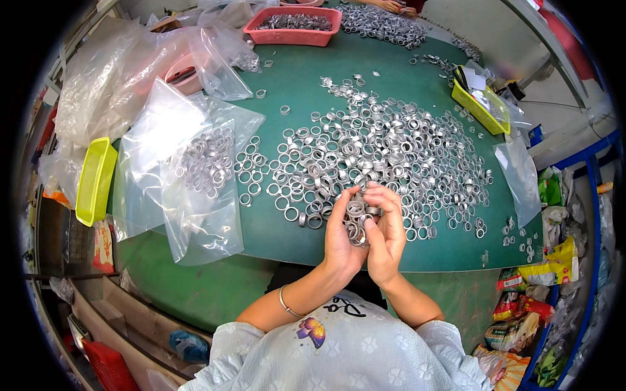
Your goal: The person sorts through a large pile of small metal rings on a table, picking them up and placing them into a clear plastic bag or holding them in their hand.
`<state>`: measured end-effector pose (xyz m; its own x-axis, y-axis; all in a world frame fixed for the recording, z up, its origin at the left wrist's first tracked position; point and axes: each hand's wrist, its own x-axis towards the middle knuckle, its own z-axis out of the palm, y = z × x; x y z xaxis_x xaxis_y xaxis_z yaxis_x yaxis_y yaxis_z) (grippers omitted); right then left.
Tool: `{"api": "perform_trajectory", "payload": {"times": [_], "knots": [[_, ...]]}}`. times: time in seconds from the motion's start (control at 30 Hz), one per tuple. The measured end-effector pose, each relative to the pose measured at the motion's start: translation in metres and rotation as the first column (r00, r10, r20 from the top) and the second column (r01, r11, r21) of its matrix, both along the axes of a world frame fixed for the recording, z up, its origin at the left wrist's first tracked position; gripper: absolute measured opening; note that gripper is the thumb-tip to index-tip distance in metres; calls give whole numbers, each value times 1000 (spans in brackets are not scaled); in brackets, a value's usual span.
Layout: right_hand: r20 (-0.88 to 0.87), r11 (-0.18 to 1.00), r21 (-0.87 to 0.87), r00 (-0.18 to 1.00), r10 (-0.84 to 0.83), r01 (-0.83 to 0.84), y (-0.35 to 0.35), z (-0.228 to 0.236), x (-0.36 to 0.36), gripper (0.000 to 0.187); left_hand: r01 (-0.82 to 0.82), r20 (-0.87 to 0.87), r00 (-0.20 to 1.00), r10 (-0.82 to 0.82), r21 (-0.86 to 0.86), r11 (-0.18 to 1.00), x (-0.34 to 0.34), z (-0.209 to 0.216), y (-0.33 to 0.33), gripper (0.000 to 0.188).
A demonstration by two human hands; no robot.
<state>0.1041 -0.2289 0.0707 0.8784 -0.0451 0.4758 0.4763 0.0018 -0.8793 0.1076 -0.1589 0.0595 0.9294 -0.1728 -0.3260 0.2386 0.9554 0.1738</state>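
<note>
Several at once: holds metal rings [355, 209] in left grip [342, 246] and right grip [387, 244], cupped together around the handful, at the near edge of the ring pile [398, 146] on the tabletop [297, 75]. Treat as likely light, stiff and slippery; take hold by outer rims or scoop in batches. Cannot count lower rings, hidden by overlap; cannot make out small parts [293, 22] in the pink basin [293, 38].
</note>
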Motion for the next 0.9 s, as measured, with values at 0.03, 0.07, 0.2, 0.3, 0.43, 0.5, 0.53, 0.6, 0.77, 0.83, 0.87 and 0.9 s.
{"api": "perform_trajectory", "payload": {"times": [0.03,0.07,0.2,0.3,0.43,0.5,0.53,0.6,0.77,0.83,0.87,0.9], "knots": [[16,998,-64,1000,-14,15,-1,0,0,32,4,5,1000,-4,7,1000,0,4,1,25],[32,991,-128,999,-27,31,-3,0,0,33,16,-12,1000,-16,13,1000,0,5,2,25],[53,865,-502,998,42,-10,-11,16,6,27,64,-65,996,-62,36,997,-2,13,12,29],[-148,974,-191,984,97,-124,-8,18,4,18,76,-40,996,-75,11,997,-3,13,14,32],[-243,932,327,939,243,-157,-10,11,5,20,72,-24,997,-73,-28,997,-1,11,15,28],[-298,899,429,926,231,-86,-9,15,5,21,82,-33,996,-85,-69,994,0,15,17,24],[-317,895,441,923,219,-61,-9,18,5,20,88,-15,996,-90,-114,990,0,12,19,24],[-275,932,359,947,167,-60,-12,17,6,19,101,25,995,-98,-203,974,-1,2,23,23],[-150,991,103,983,104,-89,-22,15,3,17,51,-50,997,-59,-145,988,-1,11,31,27],[-205,974,172,961,185,-151,-25,19,1,20,50,-37,998,-58,-189,981,0,9,35,27],[-261,962,201,937,233,-183,-28,20,0,21,51,-30,998,-58,-211,976,0,7,36,28],[-315,949,233,906,282,-214,-31,20,-1,22,52,-34,997,-62,-240,969,-1,5,37,27]]}}
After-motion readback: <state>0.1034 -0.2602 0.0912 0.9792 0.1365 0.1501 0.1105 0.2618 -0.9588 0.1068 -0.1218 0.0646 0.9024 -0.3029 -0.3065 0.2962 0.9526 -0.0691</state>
